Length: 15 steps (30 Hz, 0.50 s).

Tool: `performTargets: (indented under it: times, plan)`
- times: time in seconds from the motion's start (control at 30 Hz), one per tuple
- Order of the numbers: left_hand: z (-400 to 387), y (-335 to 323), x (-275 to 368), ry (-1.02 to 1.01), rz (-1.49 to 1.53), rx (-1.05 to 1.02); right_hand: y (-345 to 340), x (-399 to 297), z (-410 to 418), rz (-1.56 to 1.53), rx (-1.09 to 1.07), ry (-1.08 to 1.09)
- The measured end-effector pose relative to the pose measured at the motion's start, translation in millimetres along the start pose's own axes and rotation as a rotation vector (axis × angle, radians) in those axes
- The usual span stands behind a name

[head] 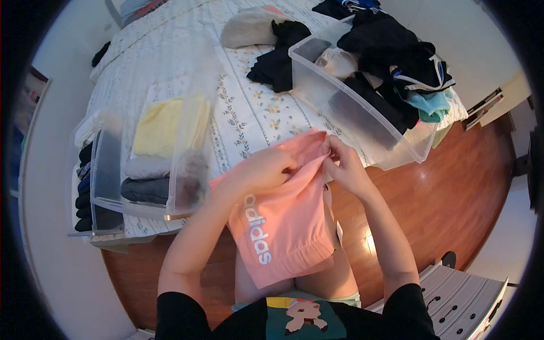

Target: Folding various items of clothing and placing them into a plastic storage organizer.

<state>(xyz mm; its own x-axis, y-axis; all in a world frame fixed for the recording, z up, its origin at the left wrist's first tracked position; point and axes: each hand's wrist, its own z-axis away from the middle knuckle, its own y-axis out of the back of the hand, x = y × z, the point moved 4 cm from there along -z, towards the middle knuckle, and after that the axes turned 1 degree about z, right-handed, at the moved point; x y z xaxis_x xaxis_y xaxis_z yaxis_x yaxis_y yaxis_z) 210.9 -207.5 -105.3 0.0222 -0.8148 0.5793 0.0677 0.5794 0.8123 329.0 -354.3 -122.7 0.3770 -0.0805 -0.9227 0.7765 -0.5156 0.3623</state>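
A pair of pink Adidas shorts (293, 221) with white lettering lies across my lap, its gathered waistband towards my body. At its far right corner, my right hand (343, 163) pinches the edge of the cloth between thumb and fingers. My left hand (270, 168) rests on the upper part of the same garment with curled fingers; its fingertips are partly hidden in the folds, so its hold is unclear. A white tag (339, 233) shows at the garment's right side.
A clear plastic bin (361, 100) heaped with dark clothes stands on the bed's right. At left, another clear bin (144, 208) holds folded yellow, grey and dark cloth. Black clothing (280, 63) lies on the flowered bedspread (238, 102). A white drawer unit (454, 301) is at lower right.
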Motion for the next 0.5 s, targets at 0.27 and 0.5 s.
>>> performTargets:
  times: [0.27, 0.5]
  plan:
    - [55.7, 14.6, -20.7, 0.515, -0.332, -0.44, -2.8, -3.1, -13.5, 0.272, 0.17, -0.143]
    - [124.3, 6.5, -12.1, 0.653, 0.121, 0.282, 3.5, 19.2, -18.0, 0.366, 0.233, 0.072]
